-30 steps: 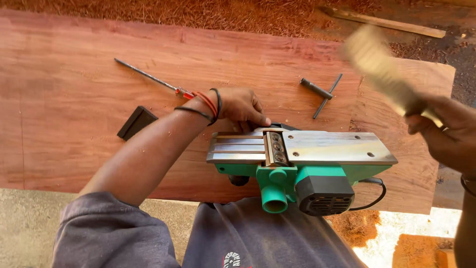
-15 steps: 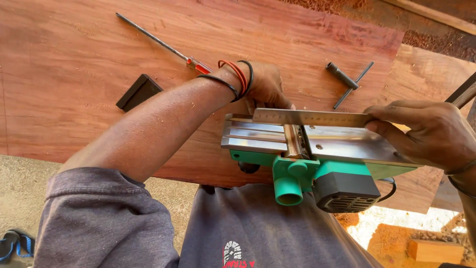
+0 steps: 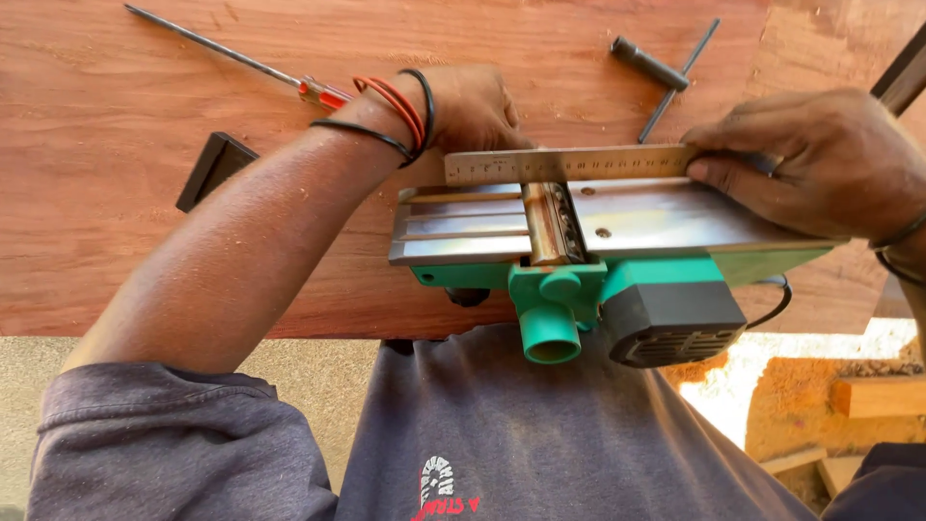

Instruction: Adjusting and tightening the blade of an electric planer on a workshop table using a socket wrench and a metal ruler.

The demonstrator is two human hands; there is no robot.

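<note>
Reddish-brown timber forms the surface (image 3: 145,193), a broad plank filling the upper frame. On it, at its near edge, lies a green electric planer (image 3: 598,260), turned sole-up, its long axis running left to right across the view, the round dust port facing the person's chest. A steel ruler (image 3: 569,164), waved blurred in the air a second ago, now lies along the far edge of the sole, parallel to that axis and spanning the cutter drum; the straightedge is thus seated for a check across the blades. The right hand (image 3: 810,159) pins the ruler's right end, fingers curled closed over it. The left hand (image 3: 473,106) rests behind the planer; its fingers are hidden, so their grip cannot be told. Beyond lie a red-handled screwdriver (image 3: 241,63), a T-handled wrench (image 3: 661,72) and a small black block (image 3: 214,169).
</note>
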